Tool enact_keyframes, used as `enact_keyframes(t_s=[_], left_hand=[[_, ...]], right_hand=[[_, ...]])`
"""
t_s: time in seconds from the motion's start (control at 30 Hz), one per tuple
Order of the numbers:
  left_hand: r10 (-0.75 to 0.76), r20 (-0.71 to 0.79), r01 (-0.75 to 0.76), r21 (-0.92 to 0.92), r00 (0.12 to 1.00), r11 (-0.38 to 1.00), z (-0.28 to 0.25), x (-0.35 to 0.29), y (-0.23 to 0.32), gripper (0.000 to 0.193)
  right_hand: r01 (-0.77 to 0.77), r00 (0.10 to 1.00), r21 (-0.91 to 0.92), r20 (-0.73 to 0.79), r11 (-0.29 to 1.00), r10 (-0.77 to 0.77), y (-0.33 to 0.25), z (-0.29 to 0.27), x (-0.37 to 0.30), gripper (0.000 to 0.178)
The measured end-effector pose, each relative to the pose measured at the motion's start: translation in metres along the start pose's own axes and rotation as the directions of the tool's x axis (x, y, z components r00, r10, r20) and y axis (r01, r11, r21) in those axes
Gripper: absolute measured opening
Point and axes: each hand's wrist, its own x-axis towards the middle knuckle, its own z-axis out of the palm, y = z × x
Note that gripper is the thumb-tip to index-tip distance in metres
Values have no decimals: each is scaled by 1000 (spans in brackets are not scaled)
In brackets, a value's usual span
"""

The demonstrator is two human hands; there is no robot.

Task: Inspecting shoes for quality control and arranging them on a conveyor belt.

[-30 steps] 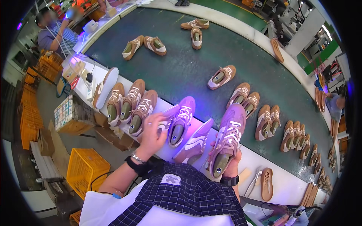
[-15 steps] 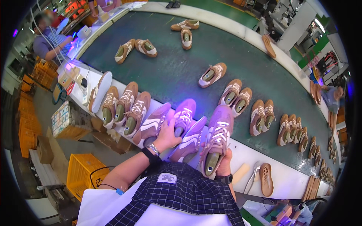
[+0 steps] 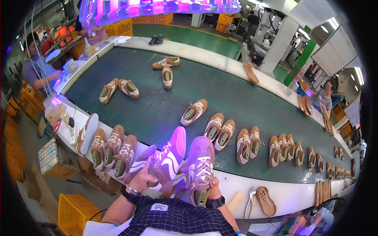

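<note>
Since half a second ago, the brown shoe (image 3: 172,155) at the left hand (image 3: 139,180) has been tilted, so that its side with white stripes now shows, and the view has swung up, bringing a glowing lamp (image 3: 161,8) into sight. From where I stand, the left hand is closed around the heel of this shoe, with its thumb at the opening. The right hand (image 3: 214,190) is holding the second shoe (image 3: 201,169) near its heel; most of its fingers are hidden. Both shoes are over the white tabletop (image 3: 236,180), close together, with their toes pointing away from the person. A striped shoe (image 3: 179,184) is partly hidden between them, and another shoe (image 3: 138,163) is just beside the left hand.

Further left there stands a row of three shoes (image 3: 114,146), and past it one leaning shoe (image 3: 89,134) shows its pale underside. On the right, metal pincers (image 3: 249,202) and a loose tan sole (image 3: 266,200) are lying on the tabletop. Many more shoes are on the dark green surface (image 3: 157,110), mostly in pairs.

As I judge it, the work is only partly done: most shoes near me are laced and have green forms inside, but the leaning shoe seems to have no tan sole yet, and about the held ones I cannot tell
</note>
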Motion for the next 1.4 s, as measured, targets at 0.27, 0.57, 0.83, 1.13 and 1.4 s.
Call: enact_keyframes(t_s=[0.27,0.57,0.83,1.13,1.4], left_hand=[[268,207,-281,32,941,959,23,8,11,86],[11,424,87,-210,905,974,36,33,-4,71],[136,311,25,-462,941,887,50,57,31,51],[260,-52,-252,-485,964,837,52,53,17,47],[165,-155,-220,-467,974,857,43,57,4,44]], right_hand=[[78,997,57,-23,995,-77,1,17,11,65],[238,893,-419,-261,876,-367,-8,84,25,58],[402,805,-438,-250,804,-538,-37,116,34,58],[512,670,-449,-326,733,-667,-22,116,27,49],[485,639,-401,-443,777,-628,-10,106,34,40]])
